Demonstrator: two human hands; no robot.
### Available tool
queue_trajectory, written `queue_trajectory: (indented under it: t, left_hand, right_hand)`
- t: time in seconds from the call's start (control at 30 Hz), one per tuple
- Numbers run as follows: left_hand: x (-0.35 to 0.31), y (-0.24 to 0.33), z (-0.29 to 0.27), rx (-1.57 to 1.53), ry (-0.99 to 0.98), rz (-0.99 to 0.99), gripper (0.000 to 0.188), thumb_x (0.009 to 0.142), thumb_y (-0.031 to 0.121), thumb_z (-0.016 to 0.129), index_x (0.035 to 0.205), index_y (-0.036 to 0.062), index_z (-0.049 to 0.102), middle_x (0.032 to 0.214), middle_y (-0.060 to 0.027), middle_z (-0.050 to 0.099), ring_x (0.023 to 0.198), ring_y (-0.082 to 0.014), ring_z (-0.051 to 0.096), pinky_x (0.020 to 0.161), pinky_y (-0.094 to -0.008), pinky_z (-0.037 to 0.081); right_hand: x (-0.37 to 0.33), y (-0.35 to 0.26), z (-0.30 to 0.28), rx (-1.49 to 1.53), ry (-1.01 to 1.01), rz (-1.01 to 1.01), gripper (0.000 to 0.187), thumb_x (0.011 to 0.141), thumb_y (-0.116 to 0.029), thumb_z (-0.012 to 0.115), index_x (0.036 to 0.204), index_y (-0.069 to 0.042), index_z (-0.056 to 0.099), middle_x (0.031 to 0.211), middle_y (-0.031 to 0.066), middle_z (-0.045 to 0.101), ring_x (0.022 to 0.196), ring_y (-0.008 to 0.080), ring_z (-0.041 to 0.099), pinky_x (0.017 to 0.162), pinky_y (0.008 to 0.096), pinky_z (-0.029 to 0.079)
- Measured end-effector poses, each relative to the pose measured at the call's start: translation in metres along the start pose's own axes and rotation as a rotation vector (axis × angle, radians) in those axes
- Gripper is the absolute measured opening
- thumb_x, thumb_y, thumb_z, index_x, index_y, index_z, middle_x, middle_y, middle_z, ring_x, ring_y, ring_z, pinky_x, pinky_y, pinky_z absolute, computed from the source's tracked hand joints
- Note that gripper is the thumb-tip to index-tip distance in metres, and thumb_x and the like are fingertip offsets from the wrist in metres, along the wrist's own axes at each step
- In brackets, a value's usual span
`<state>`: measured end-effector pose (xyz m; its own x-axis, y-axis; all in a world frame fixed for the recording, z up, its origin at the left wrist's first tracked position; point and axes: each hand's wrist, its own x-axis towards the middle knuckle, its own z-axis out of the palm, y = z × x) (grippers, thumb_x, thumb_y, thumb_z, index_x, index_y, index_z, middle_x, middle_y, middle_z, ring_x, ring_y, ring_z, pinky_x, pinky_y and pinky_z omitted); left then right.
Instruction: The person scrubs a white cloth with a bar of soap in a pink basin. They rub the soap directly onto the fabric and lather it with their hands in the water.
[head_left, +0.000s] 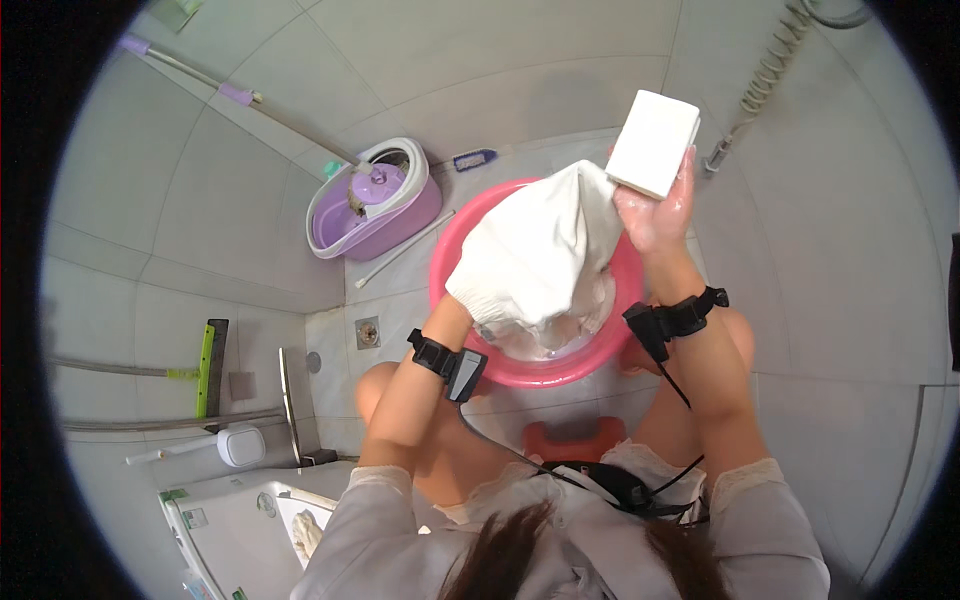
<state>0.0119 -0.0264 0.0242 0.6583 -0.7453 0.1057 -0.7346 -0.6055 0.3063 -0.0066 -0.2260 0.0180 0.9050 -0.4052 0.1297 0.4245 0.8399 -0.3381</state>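
A white knitted garment (545,245) with a ribbed edge is draped up over a pink basin (540,375). My left wrist (452,318) goes in at that ribbed edge, and the cloth hides the hand and its fingers. Beyond the basin's right side, my right hand (655,222) is raised, wet with some suds on the palm. It grips a thick white rectangular block (653,143), whose kind I cannot make out, by its lower end. The garment's upper right part reaches close to this hand. More wet pale cloth (535,340) lies in the basin.
A purple mop bucket (375,220) with a mop stands at the back left, a white rod (400,250) beside it. A blue brush (474,159) lies by the back wall. A coiled shower hose (770,75) hangs at right. A red stool (570,443) is beneath me.
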Motion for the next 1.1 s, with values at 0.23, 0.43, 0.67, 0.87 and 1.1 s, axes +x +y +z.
queue_trajectory:
  t: [0.23, 0.43, 0.67, 0.87, 1.1]
  left_hand:
    - [-0.015, -0.008, -0.005, -0.053, 0.028, -0.025, 0.027, 0.067, 0.028, 0.061, 0.086, 0.0077, 0.057, 0.083, -0.0122, 0.059, 0.078, -0.0283, 0.057, 0.069, -0.0369, 0.044]
    - [-0.011, -0.011, -0.014, 0.01, 0.075, -0.045, 0.026, 0.067, 0.027, 0.061, 0.083, 0.008, 0.057, 0.081, -0.0121, 0.059, 0.077, -0.0281, 0.057, 0.069, -0.0371, 0.044]
    - [-0.008, -0.01, -0.019, 0.041, 0.069, -0.056, 0.024, 0.067, 0.027, 0.06, 0.081, 0.0083, 0.058, 0.08, -0.012, 0.059, 0.076, -0.028, 0.057, 0.068, -0.0373, 0.044]
    - [0.002, 0.003, -0.008, 0.036, 0.087, -0.038, 0.022, 0.066, 0.027, 0.06, 0.079, 0.0086, 0.058, 0.078, -0.0119, 0.06, 0.075, -0.0278, 0.057, 0.068, -0.0374, 0.044]
    - [-0.006, 0.003, 0.0, 0.02, 0.146, -0.079, 0.021, 0.066, 0.027, 0.06, 0.076, 0.0089, 0.058, 0.077, -0.0118, 0.06, 0.074, -0.0276, 0.058, 0.068, -0.0376, 0.045]
  right_hand:
    - [0.001, 0.002, -0.003, -0.069, 0.035, -0.012, 0.047, 0.092, -0.044, 0.032, 0.123, -0.009, 0.041, 0.113, 0.0079, 0.05, 0.103, 0.0256, 0.048, 0.095, 0.0418, 0.034]
    - [-0.003, 0.009, 0.0, 0.003, -0.014, 0.07, 0.048, 0.092, -0.044, 0.031, 0.124, -0.01, 0.04, 0.115, 0.008, 0.049, 0.104, 0.0257, 0.047, 0.097, 0.0427, 0.033]
    - [-0.007, 0.017, -0.001, -0.079, -0.034, 0.106, 0.049, 0.092, -0.045, 0.03, 0.124, -0.009, 0.039, 0.115, 0.0082, 0.049, 0.105, 0.0252, 0.047, 0.097, 0.0424, 0.033]
    - [0.002, 0.033, -0.036, -0.478, -0.015, 0.122, 0.047, 0.093, -0.041, 0.034, 0.124, -0.007, 0.04, 0.112, 0.0103, 0.05, 0.103, 0.0254, 0.047, 0.094, 0.0376, 0.035]
    - [-0.088, 0.08, -0.012, -2.183, -0.62, -0.385, 0.052, 0.084, -0.027, 0.053, 0.133, -0.021, 0.038, 0.106, 0.0242, 0.046, 0.105, 0.0354, 0.042, 0.089, 0.0474, 0.034]
